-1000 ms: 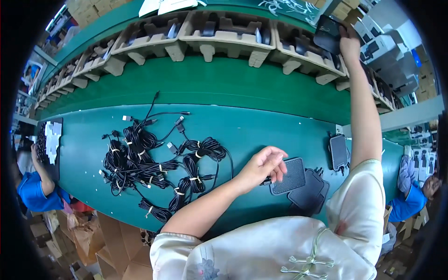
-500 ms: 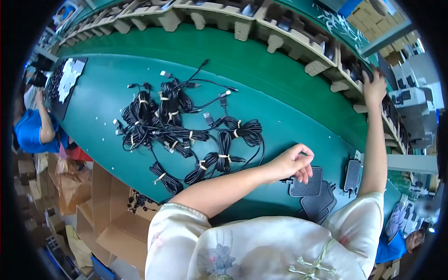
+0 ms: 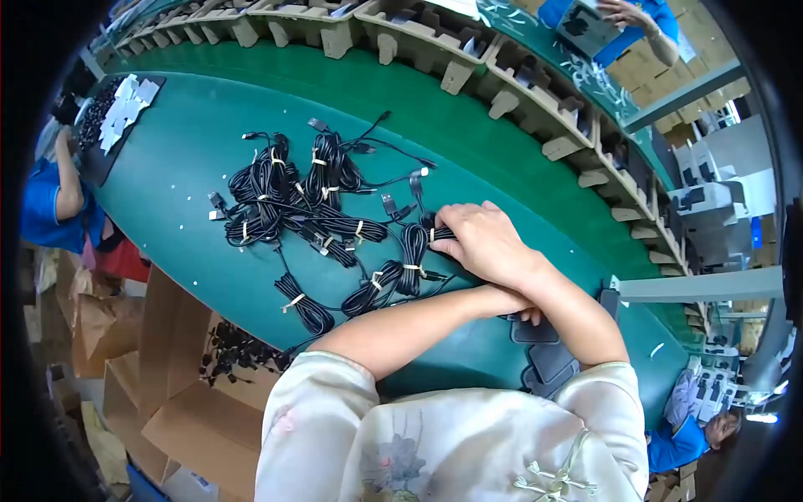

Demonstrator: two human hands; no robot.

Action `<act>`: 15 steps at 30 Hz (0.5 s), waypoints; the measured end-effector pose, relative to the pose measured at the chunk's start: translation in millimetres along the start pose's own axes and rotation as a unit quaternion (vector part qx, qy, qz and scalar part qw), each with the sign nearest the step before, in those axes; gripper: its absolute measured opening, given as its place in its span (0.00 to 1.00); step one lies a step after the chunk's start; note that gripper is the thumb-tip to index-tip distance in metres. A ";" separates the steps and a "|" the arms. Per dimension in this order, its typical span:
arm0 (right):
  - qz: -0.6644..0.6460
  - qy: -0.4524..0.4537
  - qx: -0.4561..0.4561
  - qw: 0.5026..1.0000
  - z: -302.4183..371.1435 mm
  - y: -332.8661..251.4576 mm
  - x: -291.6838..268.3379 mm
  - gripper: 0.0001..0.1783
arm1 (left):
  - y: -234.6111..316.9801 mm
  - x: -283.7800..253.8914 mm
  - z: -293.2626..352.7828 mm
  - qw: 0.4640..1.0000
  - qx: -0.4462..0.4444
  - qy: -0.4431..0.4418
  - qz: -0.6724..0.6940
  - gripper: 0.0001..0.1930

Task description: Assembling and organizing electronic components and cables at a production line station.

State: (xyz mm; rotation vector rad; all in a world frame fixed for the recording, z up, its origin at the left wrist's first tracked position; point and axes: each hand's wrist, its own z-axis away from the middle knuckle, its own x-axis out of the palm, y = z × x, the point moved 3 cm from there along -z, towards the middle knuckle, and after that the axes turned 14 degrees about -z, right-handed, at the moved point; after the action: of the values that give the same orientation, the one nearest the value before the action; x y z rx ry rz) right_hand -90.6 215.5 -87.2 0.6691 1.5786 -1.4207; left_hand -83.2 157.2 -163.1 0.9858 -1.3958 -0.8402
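My right hand [image 3: 487, 243] grips a cable [image 3: 440, 235] left of the pads [image 3: 552, 362]; left hand [image 3: 512, 304] beside them, can't tell grip.

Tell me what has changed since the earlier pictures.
The right hand has swung leftward and back toward the body from the trays, crossing over the left forearm, and taken hold of a tied cable bundle. The left hand stays by the flat black pads, now partly hidden; its grip cannot be told. The other cables lie as before.
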 end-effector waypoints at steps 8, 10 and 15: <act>-0.127 0.086 0.107 0.982 51.1 7.8 -46.0 0.12 | 7.4 12.1 9.0 0.973 -0.024 -0.114 -0.199 0.12; -0.352 0.167 0.134 0.911 70.9 13.7 -58.4 0.10 | 19.7 15.2 11.8 0.997 0.006 -0.045 -0.060 0.13; -0.529 0.296 0.126 0.785 114.6 30.9 -79.7 0.08 | 35.5 -7.9 10.0 0.978 0.044 0.079 0.190 0.15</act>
State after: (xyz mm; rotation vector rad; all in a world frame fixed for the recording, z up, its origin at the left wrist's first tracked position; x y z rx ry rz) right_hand 1.7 124.0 -27.8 0.3589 2.4920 -2.4316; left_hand -96.4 177.5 -134.2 0.7974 -1.4326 -0.4117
